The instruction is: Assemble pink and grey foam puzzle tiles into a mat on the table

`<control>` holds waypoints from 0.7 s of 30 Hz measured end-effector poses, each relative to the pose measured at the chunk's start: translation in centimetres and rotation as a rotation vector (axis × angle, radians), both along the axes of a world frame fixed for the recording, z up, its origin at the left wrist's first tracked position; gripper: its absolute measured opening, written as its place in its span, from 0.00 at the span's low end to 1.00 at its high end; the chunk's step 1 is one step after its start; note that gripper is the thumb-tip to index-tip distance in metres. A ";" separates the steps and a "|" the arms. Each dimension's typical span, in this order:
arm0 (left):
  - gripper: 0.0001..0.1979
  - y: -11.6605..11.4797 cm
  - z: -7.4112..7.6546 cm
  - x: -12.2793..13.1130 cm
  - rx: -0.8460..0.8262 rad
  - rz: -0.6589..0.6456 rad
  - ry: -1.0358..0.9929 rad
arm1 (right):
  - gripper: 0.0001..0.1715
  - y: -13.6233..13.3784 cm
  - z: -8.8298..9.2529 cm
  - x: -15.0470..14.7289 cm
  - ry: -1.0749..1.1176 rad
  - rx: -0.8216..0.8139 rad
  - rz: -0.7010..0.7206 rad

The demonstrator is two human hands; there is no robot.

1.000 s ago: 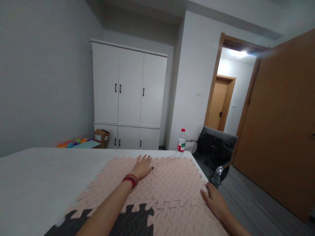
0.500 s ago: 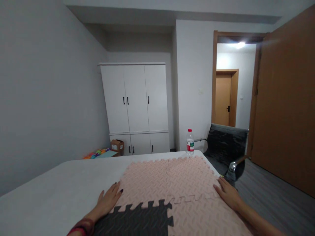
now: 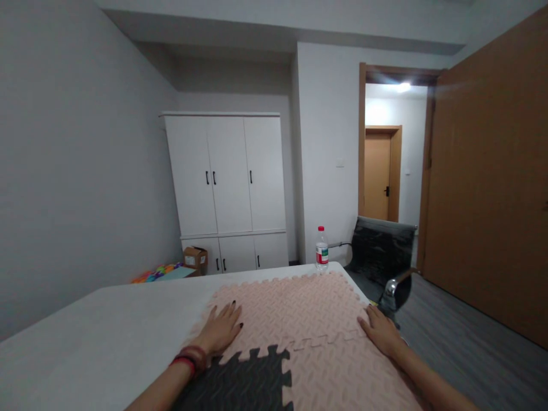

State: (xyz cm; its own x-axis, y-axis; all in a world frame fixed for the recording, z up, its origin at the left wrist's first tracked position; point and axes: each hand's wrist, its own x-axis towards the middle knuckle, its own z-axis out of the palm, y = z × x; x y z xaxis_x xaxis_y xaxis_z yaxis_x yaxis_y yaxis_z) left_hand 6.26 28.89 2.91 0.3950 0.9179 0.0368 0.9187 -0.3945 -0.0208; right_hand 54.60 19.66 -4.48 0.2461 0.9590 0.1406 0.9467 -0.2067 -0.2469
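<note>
Pink foam puzzle mats [image 3: 317, 308] lie on the white table, with a dark grey foam mat [image 3: 244, 379] at the near left; their toothed edges meet. My left hand [image 3: 220, 330] rests palm down with spread fingers on the far left pink mat, just beyond the grey one. Along the right edge of the pink mats, my right hand [image 3: 379, 328] lies flat, fingers stretched forward, near the seam between two of them. Neither hand grips anything.
A water bottle [image 3: 322, 250] with a red cap stands at the far edge of the white table [image 3: 107, 342]. Right of the table is a black chair [image 3: 383, 248]. A cardboard box [image 3: 196, 260] sits behind the table, in front of a white cabinet [image 3: 226, 177].
My left hand has moved right and forward, from the left edge of the mats onto the pink surface. My right hand stays at the right edge. The view has turned slightly right.
</note>
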 end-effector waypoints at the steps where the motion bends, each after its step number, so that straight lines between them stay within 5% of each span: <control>1: 0.31 -0.4 0.5 1.2 -0.003 -0.036 -0.009 | 0.41 0.0 0.0 0.0 -0.004 0.000 -0.003; 4: 0.29 -2.5 0.4 5.5 -0.046 -0.182 -0.037 | 0.41 -0.1 0.2 0.0 0.002 -0.010 -0.007; 8: 0.27 -5.2 -1.5 10.3 -0.116 -0.296 -0.060 | 0.41 -0.3 0.5 -0.1 0.020 -0.012 -0.008; 21: 0.27 -7.0 -1.0 11.9 -0.076 -0.239 -0.003 | 0.40 -1.0 1.3 -0.6 -0.043 -0.026 -0.025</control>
